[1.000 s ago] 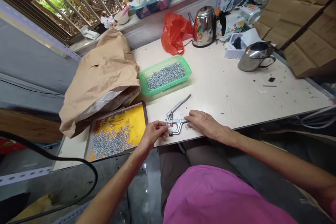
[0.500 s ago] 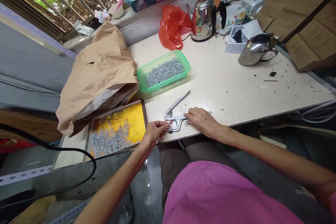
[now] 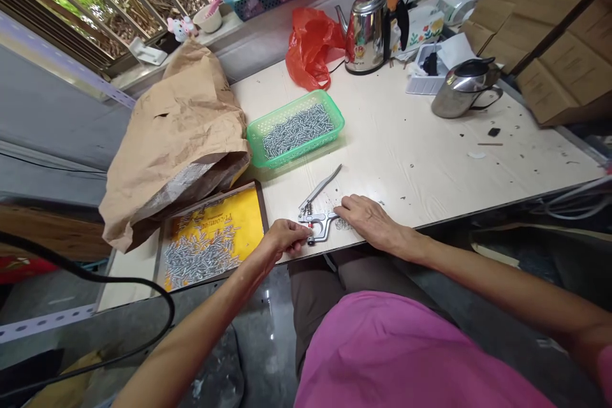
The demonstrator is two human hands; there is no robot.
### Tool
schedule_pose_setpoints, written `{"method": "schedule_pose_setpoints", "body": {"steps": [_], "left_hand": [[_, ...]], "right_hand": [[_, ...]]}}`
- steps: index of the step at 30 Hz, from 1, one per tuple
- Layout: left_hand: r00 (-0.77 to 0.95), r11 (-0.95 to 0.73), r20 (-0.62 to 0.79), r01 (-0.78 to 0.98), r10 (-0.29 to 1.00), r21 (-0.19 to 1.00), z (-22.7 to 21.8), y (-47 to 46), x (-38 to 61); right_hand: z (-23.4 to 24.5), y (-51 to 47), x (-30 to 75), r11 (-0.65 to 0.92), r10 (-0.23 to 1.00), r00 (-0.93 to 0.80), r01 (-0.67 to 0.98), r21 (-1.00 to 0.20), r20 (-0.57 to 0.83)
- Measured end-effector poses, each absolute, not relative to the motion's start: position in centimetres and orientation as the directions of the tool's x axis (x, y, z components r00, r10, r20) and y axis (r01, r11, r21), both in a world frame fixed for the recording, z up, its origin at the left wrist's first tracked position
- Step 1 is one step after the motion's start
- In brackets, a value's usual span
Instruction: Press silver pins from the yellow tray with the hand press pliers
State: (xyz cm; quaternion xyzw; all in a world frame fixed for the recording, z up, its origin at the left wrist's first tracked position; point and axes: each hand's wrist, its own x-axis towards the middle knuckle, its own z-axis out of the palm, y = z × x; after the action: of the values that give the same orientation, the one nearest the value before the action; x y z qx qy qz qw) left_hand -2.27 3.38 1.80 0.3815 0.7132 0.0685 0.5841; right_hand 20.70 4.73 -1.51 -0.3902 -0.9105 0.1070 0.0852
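Note:
Snap-fastener pliers [image 3: 326, 225] in silver metal lie near the table's front edge, one long handle angled up and away. Their C-shaped jaw faces left, with a spring and a small red part above the gap. My right hand [image 3: 364, 218] is closed around the lower handle. Fingers pinched together, my left hand [image 3: 288, 235] is at the jaw's opening; whatever it holds is too small to make out. To the left is a shallow tray [image 3: 261, 207] with a yellow lining and many small silvery metal pieces [image 3: 198, 258]. A green basket [image 3: 253, 152] beyond holds similar pieces.
A crumpled brown paper bag [image 3: 176, 134] stands behind the tray. Toward the back are a red plastic bag [image 3: 310, 48] and a steel kettle [image 3: 366, 32]. A metal jug [image 3: 459, 92] sits at the right, near cardboard boxes [image 3: 559, 44]. A black cable [image 3: 119, 279] loops at lower left.
The view has shifted slightly. My left fingers have shifted a little lower against the jaw. My right hand keeps its hold on the handle.

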Motion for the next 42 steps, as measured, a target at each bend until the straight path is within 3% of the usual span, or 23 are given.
{"method": "schedule_pose_setpoints", "body": {"steps": [9,14,17,22,25,27,30,32,34,37,42], "left_hand": [[0.009,0.679,-0.795,0.516,0.606,0.523,1.7,2.5,-1.7],[-0.025,0.686,-0.784,0.502,0.62,0.527,1.6,2.1,-1.6],[-0.034,0.689,-0.782,0.498,0.622,0.526,1.6,2.0,-1.5],[-0.047,0.688,-0.778,0.502,0.627,0.524,1.3,2.0,-1.6],[-0.03,0.669,-0.776,0.528,0.63,0.523,1.5,1.7,-1.8],[-0.058,0.569,-0.714,0.649,0.698,0.504,2.0,1.3,-1.5],[-0.062,0.239,-0.378,0.864,0.924,0.443,2.7,0.6,-0.4],[0.082,-0.023,-0.137,0.922,0.987,0.388,2.8,0.8,0.7],[0.259,-0.236,-0.026,0.914,0.966,0.329,2.4,1.6,1.8],[0.383,-0.361,-0.037,0.894,0.923,0.264,1.5,3.7,2.8],[0.411,-0.367,-0.139,0.892,0.901,0.262,0.9,5.6,2.9]], "right_hand": [[-0.8,4.4,21.0,0.671,0.72,-0.692,0.674,-0.309,0.055],[0.5,6.5,21.8,0.665,0.678,-0.735,0.608,-0.434,0.008],[0.9,9.4,21.8,0.712,0.653,-0.757,0.605,-0.355,0.019],[1.0,12.8,20.4,0.807,0.511,-0.85,0.525,-0.269,-0.127],[1.4,12.8,19.9,0.818,0.509,-0.847,0.532,-0.219,-0.155],[1.6,12.3,19.9,0.823,0.521,-0.842,0.54,-0.179,-0.144],[1.7,11.5,20.2,0.831,0.521,-0.847,0.531,-0.164,-0.101],[1.6,11.1,20.4,0.831,0.524,-0.847,0.531,-0.168,-0.084],[1.5,10.8,20.5,0.813,0.551,-0.83,0.557,-0.17,-0.085],[1.4,10.4,20.4,0.768,0.605,-0.79,0.612,-0.186,-0.099],[1.2,9.9,20.2,0.732,0.634,-0.765,0.641,-0.233,-0.112]]}}
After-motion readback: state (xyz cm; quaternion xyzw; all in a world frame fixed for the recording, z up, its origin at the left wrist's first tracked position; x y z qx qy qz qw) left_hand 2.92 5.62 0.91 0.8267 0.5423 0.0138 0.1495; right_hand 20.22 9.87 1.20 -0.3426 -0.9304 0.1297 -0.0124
